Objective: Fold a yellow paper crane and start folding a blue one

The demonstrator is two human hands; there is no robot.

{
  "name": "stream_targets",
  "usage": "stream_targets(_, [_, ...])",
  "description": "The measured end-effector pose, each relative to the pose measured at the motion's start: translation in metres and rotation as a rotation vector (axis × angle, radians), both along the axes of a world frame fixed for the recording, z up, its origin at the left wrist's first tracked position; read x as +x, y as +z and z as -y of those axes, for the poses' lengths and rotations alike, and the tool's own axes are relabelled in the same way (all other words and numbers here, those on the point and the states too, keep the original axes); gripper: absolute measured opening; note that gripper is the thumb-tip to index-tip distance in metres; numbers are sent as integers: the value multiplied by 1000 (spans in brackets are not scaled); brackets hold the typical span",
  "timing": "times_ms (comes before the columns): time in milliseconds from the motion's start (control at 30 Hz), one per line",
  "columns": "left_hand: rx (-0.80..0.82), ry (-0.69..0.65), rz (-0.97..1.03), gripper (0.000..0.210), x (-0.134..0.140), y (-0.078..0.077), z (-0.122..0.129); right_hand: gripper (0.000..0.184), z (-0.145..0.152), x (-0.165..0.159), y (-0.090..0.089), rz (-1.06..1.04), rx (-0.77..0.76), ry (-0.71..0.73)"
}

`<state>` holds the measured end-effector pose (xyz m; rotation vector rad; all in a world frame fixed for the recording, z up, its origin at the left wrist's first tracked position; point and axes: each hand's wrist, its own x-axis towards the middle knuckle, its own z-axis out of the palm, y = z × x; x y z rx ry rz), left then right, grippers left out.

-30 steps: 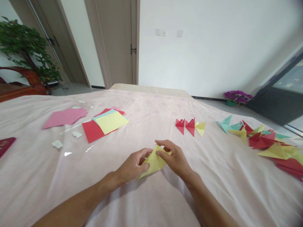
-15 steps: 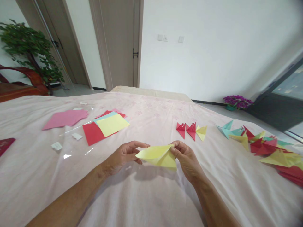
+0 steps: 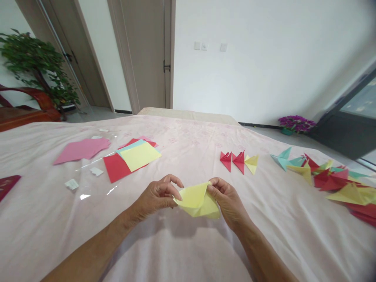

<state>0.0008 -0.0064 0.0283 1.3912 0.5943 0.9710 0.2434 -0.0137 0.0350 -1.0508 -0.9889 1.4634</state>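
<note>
Yellow paper (image 3: 195,199) is dipping lower now, left hand (image 3: 157,197) pinching its left corner, right hand (image 3: 227,197) its top, well inside the table (image 3: 188,133)'s far edge, so folding's probably ongoing.

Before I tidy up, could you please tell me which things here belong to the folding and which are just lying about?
Likely part of the folding:
yellow paper, in the right hand
pink sheets
mixed sheets
folded pieces

Apparently just lying about:
white scraps
clear wrapper
red item at the left edge
</note>
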Motion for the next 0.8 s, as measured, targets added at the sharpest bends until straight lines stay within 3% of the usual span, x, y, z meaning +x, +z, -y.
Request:
stream_targets(167, [-6, 31, 4, 12, 4, -2, 1, 42, 3, -6, -1, -4, -23, 27])
stream_targets(533, [77, 246, -113, 23, 21, -4, 5, 44, 12, -20, -3, 18, -44, 97])
stream_targets(800, [107, 249, -89, 19, 32, -6, 7, 40, 16, -27, -3, -1, -4, 149])
